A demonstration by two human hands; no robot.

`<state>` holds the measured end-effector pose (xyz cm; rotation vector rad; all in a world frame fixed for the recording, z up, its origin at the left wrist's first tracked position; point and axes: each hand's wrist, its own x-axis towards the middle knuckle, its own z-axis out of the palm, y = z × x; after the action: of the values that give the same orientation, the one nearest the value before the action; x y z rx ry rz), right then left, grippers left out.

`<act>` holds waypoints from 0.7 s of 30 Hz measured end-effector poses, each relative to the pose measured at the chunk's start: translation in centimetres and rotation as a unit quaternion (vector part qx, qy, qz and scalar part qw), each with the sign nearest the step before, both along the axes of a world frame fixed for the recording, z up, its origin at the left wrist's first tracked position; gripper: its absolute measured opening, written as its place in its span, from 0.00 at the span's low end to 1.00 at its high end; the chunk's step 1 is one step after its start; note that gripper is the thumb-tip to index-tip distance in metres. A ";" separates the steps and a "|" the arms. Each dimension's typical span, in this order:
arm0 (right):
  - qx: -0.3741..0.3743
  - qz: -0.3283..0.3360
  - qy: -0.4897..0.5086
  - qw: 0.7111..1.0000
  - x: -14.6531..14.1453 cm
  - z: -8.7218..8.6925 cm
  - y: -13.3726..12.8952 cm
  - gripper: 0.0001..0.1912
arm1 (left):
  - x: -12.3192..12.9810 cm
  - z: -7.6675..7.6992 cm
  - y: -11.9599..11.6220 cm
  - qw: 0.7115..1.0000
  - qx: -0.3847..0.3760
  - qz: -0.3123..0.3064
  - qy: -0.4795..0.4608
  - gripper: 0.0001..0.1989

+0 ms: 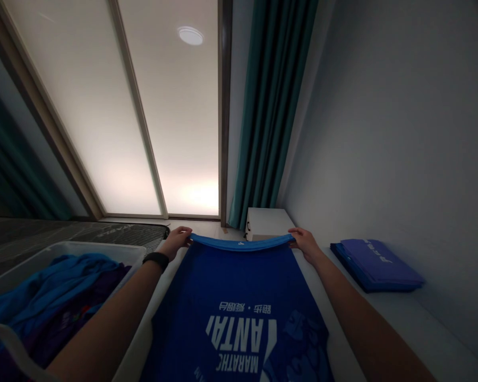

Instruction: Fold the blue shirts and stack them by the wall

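Observation:
A dark blue sports shirt (239, 286) with white lettering lies spread out before me, its print upside down from where I look. Its far edge is a lighter blue band, drawn straight between my two hands. My left hand (178, 241), below a black wristband (156, 259), pinches the left end of that edge. At the right end, my right hand (304, 243) grips the same edge between thumb and fingers. The near part of the shirt runs out of the bottom of the view.
To the left, a clear plastic bin (131, 253) holds rumpled blue and purple clothes (63, 286). Folded purple and blue garments (382, 265) are stacked on the right by the wall. A small white cabinet (267, 223) stands beyond the shirt, near a teal curtain (271, 106) and frosted sliding doors (175, 132).

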<state>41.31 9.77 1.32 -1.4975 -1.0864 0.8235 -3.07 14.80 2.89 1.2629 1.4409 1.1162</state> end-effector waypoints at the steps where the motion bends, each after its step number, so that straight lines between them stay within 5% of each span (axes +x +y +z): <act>1: -0.002 -0.006 0.019 1.000 0.0 0.3 0.5 0.06 | 0.2 0.3 0.6 1.000 -0.007 0.002 -0.026 0.12; 7: -0.005 -0.057 0.096 0.994 0.3 2.0 3.2 0.07 | 1.2 2.3 3.4 0.991 -0.017 0.021 -0.134 0.09; 12: -0.007 -0.077 0.108 0.991 0.5 2.3 3.6 0.07 | 1.1 2.7 3.3 0.986 -0.008 0.034 -0.161 0.08; 21: -0.033 -0.048 -0.004 0.998 0.6 0.9 -1.9 0.10 | -0.7 1.1 -1.2 0.999 0.007 0.048 -0.011 0.17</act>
<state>41.93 7.82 2.24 -1.5974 -0.9939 0.7938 -3.79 13.58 4.03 1.1984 1.4930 1.2027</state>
